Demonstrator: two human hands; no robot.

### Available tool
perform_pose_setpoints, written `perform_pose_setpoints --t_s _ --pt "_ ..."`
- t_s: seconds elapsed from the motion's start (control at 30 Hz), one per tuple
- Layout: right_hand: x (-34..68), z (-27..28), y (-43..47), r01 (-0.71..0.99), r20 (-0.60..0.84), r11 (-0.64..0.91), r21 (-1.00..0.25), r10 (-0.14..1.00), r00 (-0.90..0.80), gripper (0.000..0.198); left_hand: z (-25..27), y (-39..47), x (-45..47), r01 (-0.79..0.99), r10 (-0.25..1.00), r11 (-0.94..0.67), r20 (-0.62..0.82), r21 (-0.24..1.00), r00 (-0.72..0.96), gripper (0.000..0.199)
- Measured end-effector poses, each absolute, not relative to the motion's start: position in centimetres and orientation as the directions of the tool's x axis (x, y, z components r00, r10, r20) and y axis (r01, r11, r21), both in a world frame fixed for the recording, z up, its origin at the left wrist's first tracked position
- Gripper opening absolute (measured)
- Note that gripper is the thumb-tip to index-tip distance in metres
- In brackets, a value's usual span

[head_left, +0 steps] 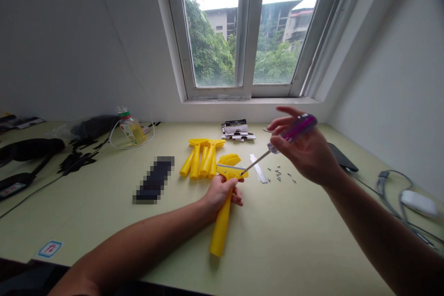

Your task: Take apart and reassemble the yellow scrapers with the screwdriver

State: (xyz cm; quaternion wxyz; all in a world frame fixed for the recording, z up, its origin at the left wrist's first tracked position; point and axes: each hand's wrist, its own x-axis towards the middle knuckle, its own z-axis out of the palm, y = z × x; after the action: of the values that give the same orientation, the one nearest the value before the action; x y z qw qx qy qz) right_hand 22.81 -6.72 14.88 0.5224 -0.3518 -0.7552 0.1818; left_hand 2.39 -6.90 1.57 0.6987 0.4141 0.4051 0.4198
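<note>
My left hand (224, 193) is closed round the neck of a yellow scraper (221, 226), whose handle points toward me. A metal blade (231, 167) lies along the scraper's head. In my right hand (305, 148) is a screwdriver (297, 128) with a clear and purple handle; some fingers are lifted off it. Its tip meets the right side of the scraper's head, at a small screw. Behind my left hand lie several yellow scraper handles (203, 159) and some loose yellow head pieces (229, 159). Thin metal blades (258, 169) and several small screws (278, 174) are to the right.
Small black-and-white boxes (236, 127) are stacked near the window wall. A bottle of yellow liquid (132, 128) stands at the back left, with a pixelated dark object (154, 180) nearer. On the right are a dark flat device (342, 157), cables (385, 189) and a white case (419, 203).
</note>
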Motion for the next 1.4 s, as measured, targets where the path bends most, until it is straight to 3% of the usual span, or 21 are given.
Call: perform_pose_setpoints --t_s 0.07,0.13,0.27,0.4,0.5,0.57,0.63,0.77,0.87,0.93,1.07,1.2,1.33,1.4 --pt "22.6 14.9 -6.8 0.339 0.7 0.7 -0.628 0.699 -0.147 0.088 1.4 -6.9 2.4 -0.255 0.922 0.301 -0.213 0.919 0.322 0.039" --pt "22.5 14.9 -6.7 0.404 0.736 0.708 -0.579 0.667 -0.114 0.093 1.3 -6.9 2.4 -0.257 0.924 0.301 -0.214 0.918 0.317 0.04" --pt "23.5 15.6 -6.9 0.524 0.725 0.701 -0.484 0.657 -0.209 0.056 1.2 -6.8 2.4 -0.256 0.933 0.288 -0.21 0.923 0.293 0.041" --pt "25.6 17.1 -7.6 0.651 0.738 0.684 -0.328 0.616 -0.275 0.04 1.4 -7.0 2.5 -0.261 0.939 0.281 -0.207 0.924 0.275 0.04" --pt "26.3 17.7 -7.9 0.848 0.793 0.506 -0.155 0.576 -0.199 0.034 1.6 -7.1 2.5 -0.241 0.942 0.265 -0.196 0.934 0.274 0.041" --pt "26.2 17.7 -8.1 0.93 0.793 0.35 -0.115 0.597 -0.127 0.037 1.5 -7.1 2.6 -0.221 0.947 0.241 -0.179 0.945 0.267 0.042" --pt "25.8 17.8 -8.4 0.928 0.733 0.35 -0.13 0.664 -0.148 0.042 1.4 -7.0 2.6 -0.207 0.954 0.219 -0.165 0.954 0.249 0.04" --pt "25.5 18.0 -9.3 0.735 0.625 0.631 -0.247 0.684 -0.377 0.045 1.0 -6.9 2.7 -0.179 0.959 0.2 -0.155 0.963 0.236 0.037" --pt "25.5 18.0 -9.6 0.823 0.678 0.544 -0.162 0.668 -0.308 0.032 0.9 -7.0 2.7 -0.173 0.959 0.201 -0.157 0.964 0.237 0.037" --pt "25.5 18.0 -9.6 0.884 0.672 0.448 -0.136 0.697 -0.25 0.035 1.1 -7.1 2.6 -0.184 0.962 0.203 -0.161 0.962 0.221 0.037" --pt "25.7 18.4 -9.6 0.773 0.578 0.586 -0.243 0.728 -0.369 0.04 1.2 -7.2 2.6 -0.182 0.962 0.209 -0.169 0.961 0.214 0.036" --pt "26.1 18.6 -10.0 0.894 0.649 0.439 -0.086 0.706 -0.284 0.038 1.2 -7.2 2.7 -0.188 0.962 0.208 -0.165 0.96 0.219 0.036" --pt "26.3 18.4 -10.1 0.804 0.574 0.572 -0.164 0.718 -0.394 0.036 1.2 -7.2 2.6 -0.197 0.962 0.214 -0.172 0.957 0.211 0.035" --pt "26.4 18.3 -9.8 0.83 0.609 0.542 -0.131 0.705 -0.364 0.033 1.2 -7.2 2.6 -0.192 0.961 0.217 -0.175 0.957 0.216 0.035"
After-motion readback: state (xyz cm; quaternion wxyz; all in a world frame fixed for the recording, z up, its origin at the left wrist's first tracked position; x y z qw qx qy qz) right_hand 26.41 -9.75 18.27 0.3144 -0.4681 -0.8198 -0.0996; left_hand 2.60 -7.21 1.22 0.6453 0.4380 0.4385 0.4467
